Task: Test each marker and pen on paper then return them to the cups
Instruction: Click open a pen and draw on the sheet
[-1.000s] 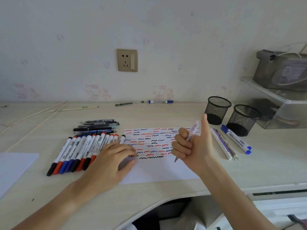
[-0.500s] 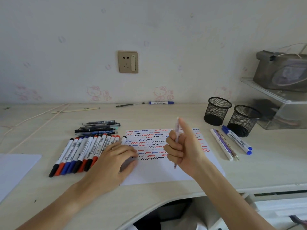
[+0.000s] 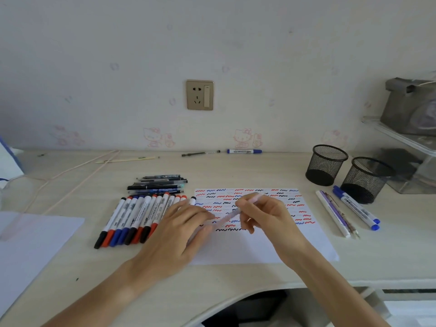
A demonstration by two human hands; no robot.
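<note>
Pale pink pen [image 3: 230,215] pinched in right hand [image 3: 266,217]; left hand [image 3: 186,228] flat on paper [image 3: 259,246]. Risk: smearing fresh ink.

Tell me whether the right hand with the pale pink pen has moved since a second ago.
Yes. The right hand has come down and tipped the pale pink pen from upright to slanting, its tip low over the scribbled white paper.

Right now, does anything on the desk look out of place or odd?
Two strays: a blue-capped marker and a thin dark pen lie against the wall, apart from the sorted rows. Both mesh cups look empty. The right hand holds a pale pen over the paper. No spill or damage is visible.
</note>
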